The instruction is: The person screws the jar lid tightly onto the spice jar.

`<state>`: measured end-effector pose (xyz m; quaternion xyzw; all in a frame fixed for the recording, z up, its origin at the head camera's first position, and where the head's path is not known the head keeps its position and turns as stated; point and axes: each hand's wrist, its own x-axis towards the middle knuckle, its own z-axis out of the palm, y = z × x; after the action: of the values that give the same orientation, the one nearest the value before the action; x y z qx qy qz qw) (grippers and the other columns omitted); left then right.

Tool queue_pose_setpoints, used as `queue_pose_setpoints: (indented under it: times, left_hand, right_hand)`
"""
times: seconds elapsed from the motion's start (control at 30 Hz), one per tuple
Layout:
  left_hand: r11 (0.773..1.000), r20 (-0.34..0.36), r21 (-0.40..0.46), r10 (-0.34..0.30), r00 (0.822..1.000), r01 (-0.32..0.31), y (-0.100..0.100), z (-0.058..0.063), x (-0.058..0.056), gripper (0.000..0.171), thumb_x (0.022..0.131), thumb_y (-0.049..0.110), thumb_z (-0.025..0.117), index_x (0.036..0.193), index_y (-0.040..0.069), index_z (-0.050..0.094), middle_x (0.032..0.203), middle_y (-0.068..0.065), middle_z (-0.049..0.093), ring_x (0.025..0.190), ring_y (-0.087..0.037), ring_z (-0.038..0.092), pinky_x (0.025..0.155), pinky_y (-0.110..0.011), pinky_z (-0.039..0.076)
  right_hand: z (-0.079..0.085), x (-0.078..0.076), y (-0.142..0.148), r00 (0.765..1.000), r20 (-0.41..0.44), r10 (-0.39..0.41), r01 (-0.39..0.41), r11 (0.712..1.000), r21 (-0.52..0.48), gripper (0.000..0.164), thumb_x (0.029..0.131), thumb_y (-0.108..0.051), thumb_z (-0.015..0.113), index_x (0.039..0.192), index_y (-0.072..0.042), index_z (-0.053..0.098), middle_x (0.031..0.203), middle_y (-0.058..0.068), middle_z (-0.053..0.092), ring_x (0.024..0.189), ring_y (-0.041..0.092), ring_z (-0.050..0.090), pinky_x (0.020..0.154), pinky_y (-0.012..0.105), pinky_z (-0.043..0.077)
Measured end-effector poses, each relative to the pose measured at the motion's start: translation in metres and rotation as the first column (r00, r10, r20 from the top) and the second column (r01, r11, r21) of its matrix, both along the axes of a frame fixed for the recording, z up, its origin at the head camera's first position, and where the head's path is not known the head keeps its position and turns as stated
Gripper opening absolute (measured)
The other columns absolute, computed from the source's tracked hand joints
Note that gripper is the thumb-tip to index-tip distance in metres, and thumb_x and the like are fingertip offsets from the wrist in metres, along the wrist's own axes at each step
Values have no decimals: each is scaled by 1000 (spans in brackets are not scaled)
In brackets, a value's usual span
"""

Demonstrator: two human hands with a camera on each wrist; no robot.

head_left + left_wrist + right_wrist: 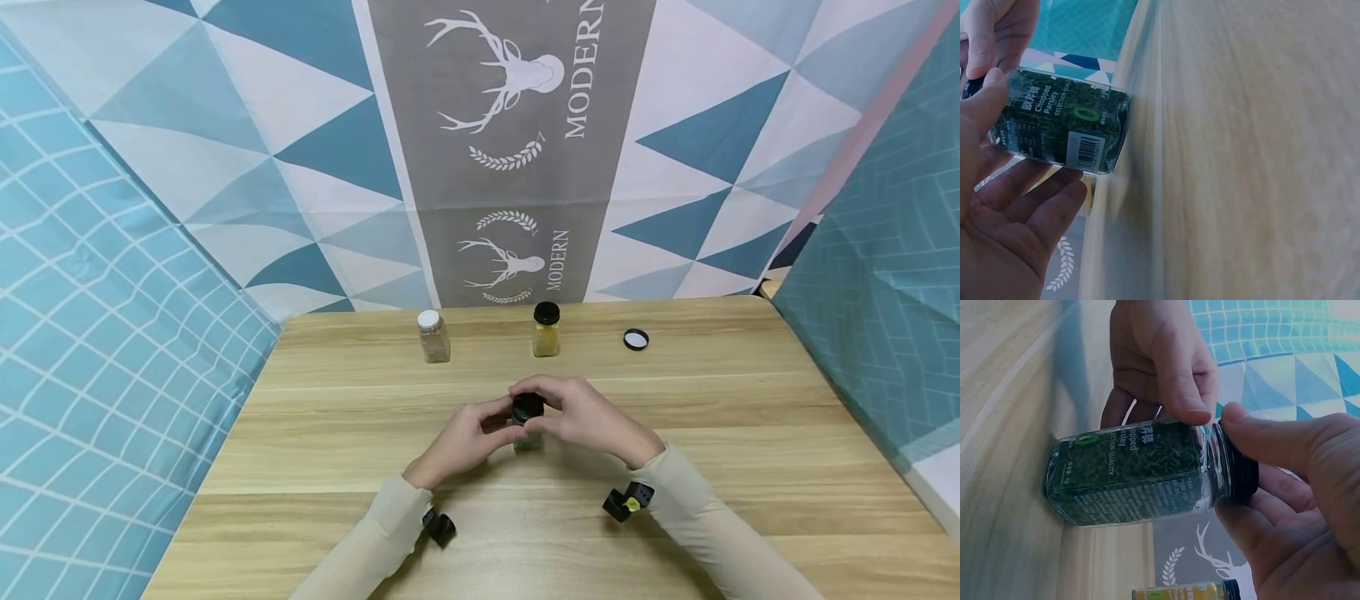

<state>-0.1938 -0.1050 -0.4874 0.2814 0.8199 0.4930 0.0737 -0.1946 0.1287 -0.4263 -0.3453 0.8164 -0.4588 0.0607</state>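
A clear glass jar of chopped parsley (1129, 478) stands upright on the wooden table. My left hand (467, 437) grips it near the neck, thumb on one side and fingers on the other, as the left wrist view also shows around the labelled jar (1047, 119). On top sits a black lid (1244, 470), which my right hand (588, 421) pinches between thumb and fingers. In the head view the hands partly cover the lid and jar.
Behind the hands stand a white-capped jar (434, 340) with pale brown contents and a black-capped jar (546, 337) of yellow contents. A loose black lid (636, 339) with a white inside lies at the back right. Patterned cloth walls border the wooden table (337, 467).
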Motion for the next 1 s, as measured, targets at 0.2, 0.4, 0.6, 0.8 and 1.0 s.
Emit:
queue_pose_setpoints:
  times: [0.2,0.4,0.6,0.8,1.0]
  left_hand:
    - [999,15,53,-12,1000,11,1,-1,-1,57,96,35,74,148,18,58,139,1,67,118,-10,68,99,-30,59]
    - [995,52,95,-40,998,35,3,0,-2,53,96,30,74,144,14,59,139,-4,67,122,-15,67,103,-29,57]
    - [986,126,165,-59,990,37,5,-2,-4,49,95,23,76,139,8,60,139,-10,65,128,-22,64,107,-30,54]
    - [981,164,189,-66,984,35,4,-4,-6,46,95,18,77,137,8,60,137,-11,66,126,-24,65,106,-29,54]
    - [979,173,198,-75,982,40,3,-6,-7,46,95,19,76,137,8,60,137,-11,66,126,-24,66,106,-29,55]
  right_hand:
    - [-3,0,6,999,34,-13,14,1000,-9,45,90,-7,79,133,-10,66,134,6,69,134,26,60,110,34,51]
    - [0,1,7,999,36,2,-2,1000,-5,45,92,-3,77,135,-7,65,135,10,68,134,29,60,111,36,50]
    - [2,3,10,1000,26,-13,13,1000,2,45,91,-1,76,134,-4,64,135,11,68,131,30,62,108,36,53]
    - [2,4,13,999,24,-43,43,999,7,43,92,-4,76,133,-6,65,135,12,68,128,30,64,105,35,55]
    - [-2,4,17,998,29,-57,58,998,-22,38,94,-11,76,131,-7,67,129,9,71,122,26,68,103,33,57]
